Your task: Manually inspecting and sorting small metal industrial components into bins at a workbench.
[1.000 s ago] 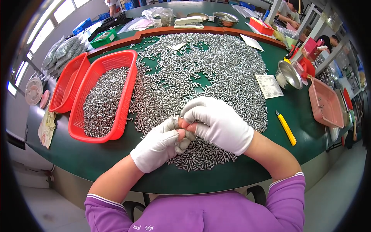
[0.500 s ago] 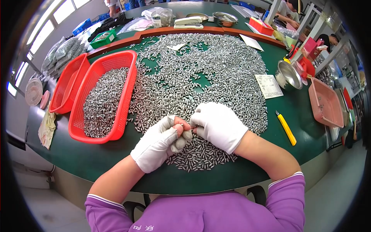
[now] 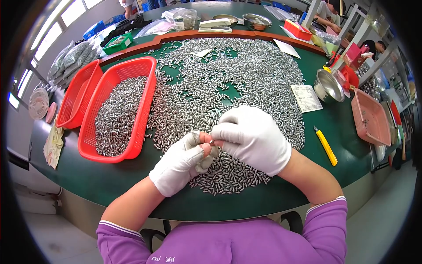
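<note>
My left hand [image 3: 176, 166], in a white glove with bare thumb and fingertips, is closed in a pinch over the near part of a wide spread of small silvery metal parts [image 3: 268, 81]. My right hand [image 3: 257, 138], gloved in white, meets it fingertip to fingertip. Between the two pinches shows a small metal part [image 3: 212, 143], mostly covered by the fingers. Left of my hands stands a red perforated basket [image 3: 150, 83], with a heap of the same silvery parts [image 3: 121, 116] inside.
A second red basket [image 3: 66, 116] stands farther left. At right lie a yellow utility knife [image 3: 326, 147], a printed paper slip [image 3: 306, 98], a steel bowl [image 3: 329, 86] and a pink basket [image 3: 371, 116]. A wooden ledge [image 3: 193, 35] borders the far side; a person [image 3: 326, 17] sits beyond.
My right hand has shifted slightly up and turned, its back now more toward me, its fingertips still at the left hand's. My left hand has hardly moved.
</note>
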### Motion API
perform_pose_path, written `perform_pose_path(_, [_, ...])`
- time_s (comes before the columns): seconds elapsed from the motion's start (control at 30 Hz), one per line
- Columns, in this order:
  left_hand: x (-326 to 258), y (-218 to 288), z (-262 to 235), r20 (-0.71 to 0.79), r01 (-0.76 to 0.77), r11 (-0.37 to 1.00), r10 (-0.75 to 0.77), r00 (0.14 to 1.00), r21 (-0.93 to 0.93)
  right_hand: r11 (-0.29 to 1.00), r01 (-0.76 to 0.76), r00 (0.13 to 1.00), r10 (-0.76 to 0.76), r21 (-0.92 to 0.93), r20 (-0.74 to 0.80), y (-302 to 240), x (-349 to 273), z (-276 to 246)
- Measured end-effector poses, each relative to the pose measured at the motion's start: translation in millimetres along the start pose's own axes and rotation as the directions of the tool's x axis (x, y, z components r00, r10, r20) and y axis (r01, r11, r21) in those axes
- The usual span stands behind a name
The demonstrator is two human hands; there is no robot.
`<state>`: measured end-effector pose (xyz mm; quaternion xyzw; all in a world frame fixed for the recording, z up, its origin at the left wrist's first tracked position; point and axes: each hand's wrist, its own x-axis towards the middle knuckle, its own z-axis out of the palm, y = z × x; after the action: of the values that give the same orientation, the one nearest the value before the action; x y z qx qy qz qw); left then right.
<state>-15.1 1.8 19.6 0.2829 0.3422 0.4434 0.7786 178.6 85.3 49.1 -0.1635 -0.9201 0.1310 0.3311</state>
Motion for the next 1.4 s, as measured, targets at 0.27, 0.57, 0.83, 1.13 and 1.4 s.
perform_pose_path(0.27, [-1.0, -1.2, -2.6, -0.033, -0.021, 0.999, 0.022, 0.999, 0.036, 0.963, -0.131, 0.981, 0.16, -0.236, 0.108, 0.8, -5.5, 2.8])
perform_pose_path(0.57, [-1.4, -1.3, 1.4, -0.07, -0.038, 0.998, 0.042, 0.997, 0.053, 0.942, -0.176, 0.919, 0.261, -0.287, 0.295, 8.3, -16.1, 22.9])
perform_pose_path(0.83, [-2.0, 1.1, 2.6, -0.043, 0.007, 1.0, -0.007, 0.999, -0.007, 0.943, -0.327, 0.942, 0.319, 0.067, 0.105, 4.6, -5.2, 9.7])
perform_pose_path(1.13, [-1.4, -3.3, -2.3, -0.054, -0.054, 0.998, 0.055, 0.997, 0.023, 0.814, -0.37, 0.929, 0.329, 0.448, 0.17, -2.9, -3.6, 8.9])
perform_pose_path(1.4, [-1.9, -4.3, -1.7, -0.037, -0.095, 0.992, 0.098, 0.994, 0.086, 0.941, -0.225, 0.876, 0.309, -0.252, 0.37, 13.8, -13.6, 13.9])
